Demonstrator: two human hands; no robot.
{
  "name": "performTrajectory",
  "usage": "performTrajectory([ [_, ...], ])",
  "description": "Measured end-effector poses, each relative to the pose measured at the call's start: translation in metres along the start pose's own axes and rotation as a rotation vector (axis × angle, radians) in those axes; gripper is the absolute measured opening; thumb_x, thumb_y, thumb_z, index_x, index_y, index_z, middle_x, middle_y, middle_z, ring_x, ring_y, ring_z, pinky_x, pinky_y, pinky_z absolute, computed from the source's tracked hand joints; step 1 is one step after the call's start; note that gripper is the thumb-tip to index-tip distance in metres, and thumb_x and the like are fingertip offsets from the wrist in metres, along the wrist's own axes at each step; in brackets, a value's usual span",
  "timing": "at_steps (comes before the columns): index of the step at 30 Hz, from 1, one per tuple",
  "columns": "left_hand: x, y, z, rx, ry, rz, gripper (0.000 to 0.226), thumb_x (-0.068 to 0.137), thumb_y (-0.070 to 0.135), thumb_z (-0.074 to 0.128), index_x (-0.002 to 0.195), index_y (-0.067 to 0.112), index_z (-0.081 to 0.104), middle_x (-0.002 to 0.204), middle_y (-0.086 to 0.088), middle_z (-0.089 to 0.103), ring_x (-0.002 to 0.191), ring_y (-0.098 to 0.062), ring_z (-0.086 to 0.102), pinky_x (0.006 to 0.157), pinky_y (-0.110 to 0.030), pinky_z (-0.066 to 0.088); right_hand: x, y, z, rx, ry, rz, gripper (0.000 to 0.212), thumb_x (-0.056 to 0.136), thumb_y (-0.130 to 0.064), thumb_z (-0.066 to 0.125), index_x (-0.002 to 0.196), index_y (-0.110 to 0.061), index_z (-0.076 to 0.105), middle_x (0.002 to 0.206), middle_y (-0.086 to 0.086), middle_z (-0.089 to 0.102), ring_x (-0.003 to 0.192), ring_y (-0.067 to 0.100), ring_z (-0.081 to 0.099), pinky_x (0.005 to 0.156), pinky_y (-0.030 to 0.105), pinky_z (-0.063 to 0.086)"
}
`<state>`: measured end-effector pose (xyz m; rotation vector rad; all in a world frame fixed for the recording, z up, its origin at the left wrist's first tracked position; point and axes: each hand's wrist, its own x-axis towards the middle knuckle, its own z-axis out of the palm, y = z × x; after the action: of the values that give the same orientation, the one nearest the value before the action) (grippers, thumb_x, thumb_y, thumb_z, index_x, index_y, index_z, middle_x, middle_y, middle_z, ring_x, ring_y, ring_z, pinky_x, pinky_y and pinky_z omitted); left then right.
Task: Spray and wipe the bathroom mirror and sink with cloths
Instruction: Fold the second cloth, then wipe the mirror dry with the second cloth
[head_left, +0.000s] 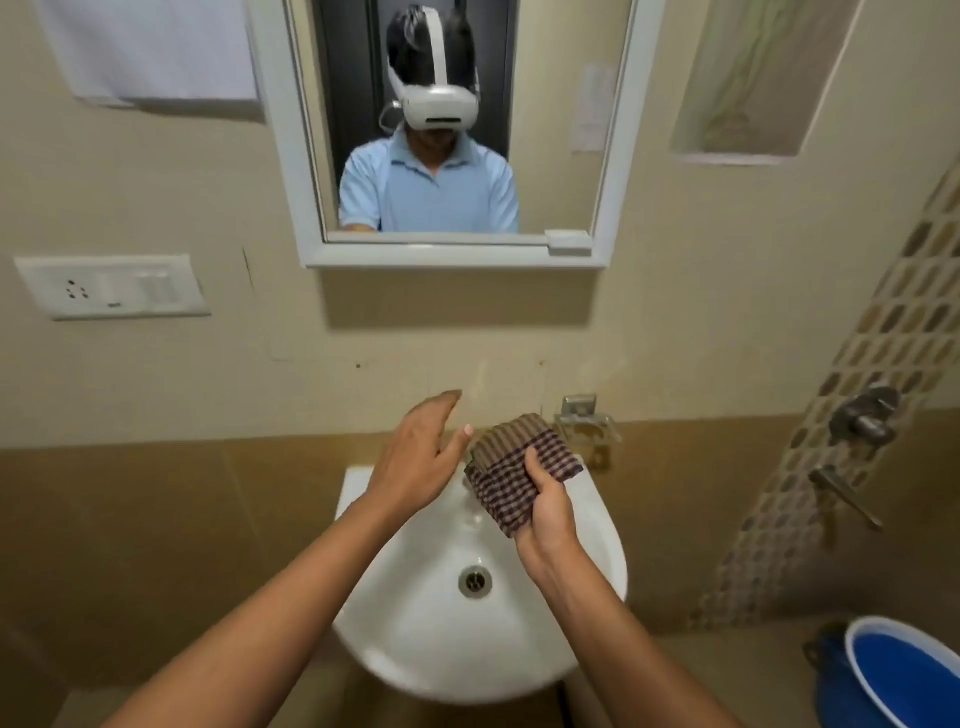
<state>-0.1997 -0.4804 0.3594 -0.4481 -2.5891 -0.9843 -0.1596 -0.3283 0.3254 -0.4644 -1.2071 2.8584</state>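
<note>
Blue bucket at the near right corner, on the floor. White wall-hung sink at centre, with its metal drain exposed in the bowl. Both forearms reach over the basin from the near edge.

Right hand is above the far right part of the bowl; its fingers are curled round a folded brown checked cloth, which it holds clear of the basin. Left hand is just left of the cloth, fingers straight and spread, holding nothing; whether the thumb tip touches the cloth cannot be told.

Farther right, a metal soap holder and wall taps are mounted on the tiles. On the far wall: a switch plate to the left and a white-framed mirror at centre, reflecting a person in a light blue shirt and headset.
</note>
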Motion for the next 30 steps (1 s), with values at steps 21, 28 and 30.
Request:
performTrajectory([
  [21,0.181,0.051,-0.199,0.556,0.636,0.353,0.071,0.099,0.039,0.031,0.156,0.017,-0.005,0.165,-0.004,-0.005,0.152,-0.02,-0.004,0.122,-0.041,-0.003,0.037,-0.195,0.248,-0.388,0.063,-1.196,0.079,0.091,-0.069,0.039,0.154,-0.024,0.025,0.151,-0.007,0.038,0.135,0.014,0.041,0.101,0.009,0.036],
  [28,0.232,0.084,-0.263,0.728,0.773,0.295,0.073,0.095,0.049,0.013,0.156,0.009,0.003,0.164,-0.009,-0.006,0.151,-0.02,-0.011,0.122,-0.04,-0.009,0.104,-0.252,0.278,-1.109,0.313,-1.436,0.081,0.095,-0.068,0.029,0.148,-0.036,-0.024,0.163,0.0,-0.018,0.151,0.025,-0.016,0.119,0.062,0.001],
  [30,0.241,0.088,-0.279,0.742,0.806,0.287,0.075,0.093,0.05,0.011,0.155,0.009,0.002,0.164,-0.009,-0.008,0.151,-0.021,-0.013,0.122,-0.04,-0.009,0.112,-0.261,0.278,-1.243,0.374,-1.495,0.088,0.093,-0.071,0.027,0.148,-0.031,-0.029,0.159,0.003,-0.028,0.149,0.03,-0.021,0.118,0.063,-0.003],
])
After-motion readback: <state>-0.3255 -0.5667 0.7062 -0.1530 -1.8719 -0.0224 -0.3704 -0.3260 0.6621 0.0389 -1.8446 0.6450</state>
